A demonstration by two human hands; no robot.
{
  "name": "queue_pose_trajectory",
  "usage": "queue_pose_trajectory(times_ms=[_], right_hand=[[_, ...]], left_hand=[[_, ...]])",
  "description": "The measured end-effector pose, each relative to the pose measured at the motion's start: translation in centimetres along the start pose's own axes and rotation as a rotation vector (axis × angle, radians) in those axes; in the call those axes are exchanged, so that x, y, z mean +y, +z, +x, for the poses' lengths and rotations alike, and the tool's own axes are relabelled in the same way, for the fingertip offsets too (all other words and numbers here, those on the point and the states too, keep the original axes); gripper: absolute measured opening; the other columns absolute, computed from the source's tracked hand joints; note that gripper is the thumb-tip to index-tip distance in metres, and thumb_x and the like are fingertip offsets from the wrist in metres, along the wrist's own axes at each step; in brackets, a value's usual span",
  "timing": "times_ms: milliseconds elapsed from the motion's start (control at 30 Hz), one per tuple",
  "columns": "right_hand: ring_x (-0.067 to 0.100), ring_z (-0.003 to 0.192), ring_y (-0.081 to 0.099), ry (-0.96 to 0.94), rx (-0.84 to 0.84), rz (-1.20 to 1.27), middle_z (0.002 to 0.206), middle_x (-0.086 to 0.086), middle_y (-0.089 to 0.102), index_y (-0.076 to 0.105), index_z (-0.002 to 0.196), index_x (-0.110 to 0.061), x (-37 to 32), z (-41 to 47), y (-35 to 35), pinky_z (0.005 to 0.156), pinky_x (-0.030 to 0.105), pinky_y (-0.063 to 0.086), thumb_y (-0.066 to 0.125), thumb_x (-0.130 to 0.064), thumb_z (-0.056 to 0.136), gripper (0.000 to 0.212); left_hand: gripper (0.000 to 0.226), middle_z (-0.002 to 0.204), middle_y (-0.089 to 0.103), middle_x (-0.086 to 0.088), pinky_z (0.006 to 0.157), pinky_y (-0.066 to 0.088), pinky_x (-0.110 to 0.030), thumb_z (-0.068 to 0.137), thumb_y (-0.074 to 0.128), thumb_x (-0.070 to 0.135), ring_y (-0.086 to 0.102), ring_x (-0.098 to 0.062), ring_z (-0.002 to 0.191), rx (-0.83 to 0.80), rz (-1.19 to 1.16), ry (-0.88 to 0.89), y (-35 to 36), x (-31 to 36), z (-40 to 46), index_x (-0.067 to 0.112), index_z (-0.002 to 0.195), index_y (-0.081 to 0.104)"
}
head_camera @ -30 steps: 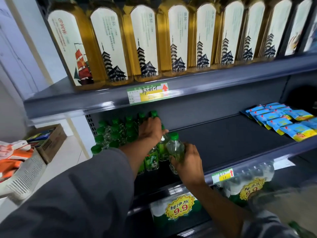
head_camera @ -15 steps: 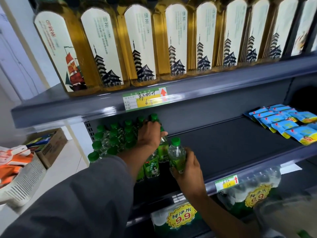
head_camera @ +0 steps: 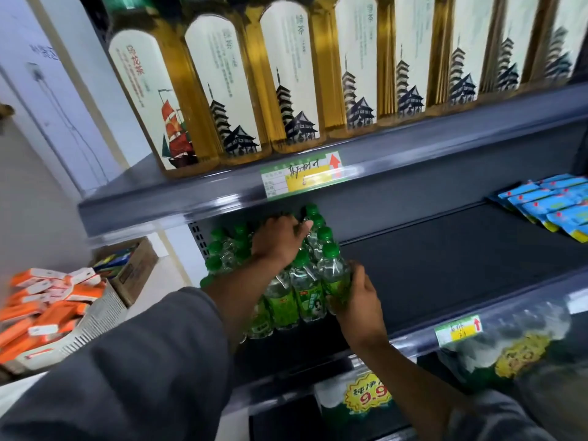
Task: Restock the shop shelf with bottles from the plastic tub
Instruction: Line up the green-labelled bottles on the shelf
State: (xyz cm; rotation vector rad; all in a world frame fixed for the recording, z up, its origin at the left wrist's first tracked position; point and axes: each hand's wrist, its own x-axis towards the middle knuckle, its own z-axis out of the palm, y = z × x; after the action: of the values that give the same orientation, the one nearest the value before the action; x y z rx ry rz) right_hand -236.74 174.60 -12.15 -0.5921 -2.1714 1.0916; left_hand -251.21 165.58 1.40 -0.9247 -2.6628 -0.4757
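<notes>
On the shelf (head_camera: 445,265), an upright bottle (head_camera: 334,275) is gripped by the right hand (head_camera: 359,303); the green-capped cluster (head_camera: 229,249), just left, is pressed by the flat left hand (head_camera: 276,240).

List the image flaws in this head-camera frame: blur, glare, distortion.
Head view: wide-angle bending tilts the tall tea bottles and bows the shelf edge; motion blur smears the bagged goods at lower right and the orange boxes; glare streaks the price strip; the green-capped bottles and both hands, left and right, stay fairly sharp.
</notes>
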Motion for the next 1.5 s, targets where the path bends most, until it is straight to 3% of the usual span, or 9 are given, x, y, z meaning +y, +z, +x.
queue_pose_trajectory(times_ms=[167, 233, 433, 700, 833, 1000, 1233, 1400, 1500], right_hand=[[0.029, 0.109, 0.059, 0.032, -0.039, -0.052, 0.125, 0.006, 0.056, 0.033, 0.136, -0.026, -0.2, 0.6, 0.0, 0.087, 0.042, 0.054, 0.081, -0.022, 0.080, 0.074], [0.034, 0.114, 0.058, 0.071, -0.074, -0.094, 0.128, 0.011, 0.056, 0.035, 0.139, -0.020, -0.2, 0.8, -0.1, 0.090, 0.041, 0.051, 0.082, -0.029, 0.080, 0.076], [0.037, 0.127, 0.051, 0.040, -0.154, -0.214, 0.141, 0.014, 0.050, 0.026, 0.151, -0.012, -0.7, 0.7, -2.4, 0.098, 0.043, 0.049, 0.085, -0.037, 0.074, 0.100], [0.038, 0.122, 0.049, 0.003, -0.089, -0.417, 0.132, 0.016, 0.051, 0.039, 0.144, -0.009, 0.2, -2.2, -10.8, 0.097, 0.044, 0.048, 0.074, -0.021, 0.083, 0.071], [0.044, 0.110, 0.054, 0.011, 0.022, -0.485, 0.123, 0.019, 0.055, 0.049, 0.134, -0.007, 1.3, -4.3, -16.0, 0.092, 0.048, 0.050, 0.070, -0.016, 0.080, 0.058], [0.044, 0.117, 0.049, 0.131, 0.092, -0.595, 0.133, 0.020, 0.051, 0.047, 0.139, -0.006, 3.1, -8.6, -23.7, 0.101, 0.047, 0.042, 0.063, -0.013, 0.082, 0.060], [0.038, 0.125, 0.046, 0.352, 0.083, -0.758, 0.140, 0.015, 0.048, 0.045, 0.144, -0.012, 7.4, -16.0, -34.8, 0.104, 0.043, 0.042, 0.058, -0.017, 0.086, 0.060], [0.034, 0.130, 0.043, 0.524, 0.107, -0.762, 0.143, 0.013, 0.046, 0.043, 0.146, -0.014, 9.5, -19.3, -38.6, 0.105, 0.041, 0.042, 0.058, -0.018, 0.088, 0.060], [0.032, 0.131, 0.044, 0.570, 0.082, -0.770, 0.142, 0.013, 0.047, 0.047, 0.143, -0.014, 11.1, -20.5, -39.3, 0.107, 0.042, 0.043, 0.058, -0.018, 0.089, 0.056]], left_hand=[[0.049, 0.121, 0.059, -0.004, 0.085, 0.051, -0.036, 0.098, 0.041, 0.062, 0.056, -0.027, 0.113, 0.016, 0.035, 0.036, 1.0, -0.1, -1.3, 0.026, 0.120, 0.065], [0.053, 0.127, 0.054, -0.006, 0.094, 0.048, -0.039, 0.097, 0.041, 0.064, 0.048, -0.029, 0.120, 0.021, 0.063, 0.059, 1.3, -0.2, -1.9, 0.025, 0.126, 0.061], [0.056, 0.128, 0.054, -0.003, 0.098, 0.041, -0.043, 0.098, 0.035, 0.065, 0.045, -0.027, 0.119, 0.132, 0.117, 0.136, 1.3, -0.6, -3.6, 0.026, 0.132, 0.058], [0.022, 0.105, 0.058, 0.000, 0.088, 0.047, -0.040, 0.096, 0.057, 0.032, 0.054, -0.025, 0.100, 0.415, -0.104, 0.512, 0.8, 6.3, -8.3, 0.020, 0.109, 0.068], [0.021, 0.106, 0.056, 0.001, 0.086, 0.049, -0.041, 0.093, 0.056, 0.031, 0.055, -0.023, 0.103, 0.267, -0.140, 0.697, 1.8, 11.8, -11.2, 0.021, 0.109, 0.065], [0.033, 0.113, 0.052, 0.001, 0.078, 0.055, -0.045, 0.087, 0.062, 0.038, 0.056, -0.025, 0.107, -0.023, -0.236, 0.576, 5.7, 19.6, -15.6, 0.027, 0.118, 0.058], [0.046, 0.125, 0.050, 0.002, 0.084, 0.054, -0.041, 0.083, 0.068, 0.035, 0.058, -0.027, 0.112, -0.312, -0.376, 0.591, 9.9, 31.0, -22.1, 0.031, 0.126, 0.054], [0.051, 0.160, 0.024, -0.013, 0.108, 0.039, -0.037, 0.092, 0.066, 0.014, 0.035, -0.032, 0.143, -0.593, -0.415, 0.560, 12.9, 35.0, -25.0, 0.018, 0.139, 0.048], [0.057, 0.165, 0.010, -0.016, 0.117, 0.030, -0.040, 0.095, 0.056, 0.000, 0.021, -0.033, 0.150, -0.650, -0.361, 0.599, 14.8, 36.0, -25.9, 0.015, 0.147, 0.040]])
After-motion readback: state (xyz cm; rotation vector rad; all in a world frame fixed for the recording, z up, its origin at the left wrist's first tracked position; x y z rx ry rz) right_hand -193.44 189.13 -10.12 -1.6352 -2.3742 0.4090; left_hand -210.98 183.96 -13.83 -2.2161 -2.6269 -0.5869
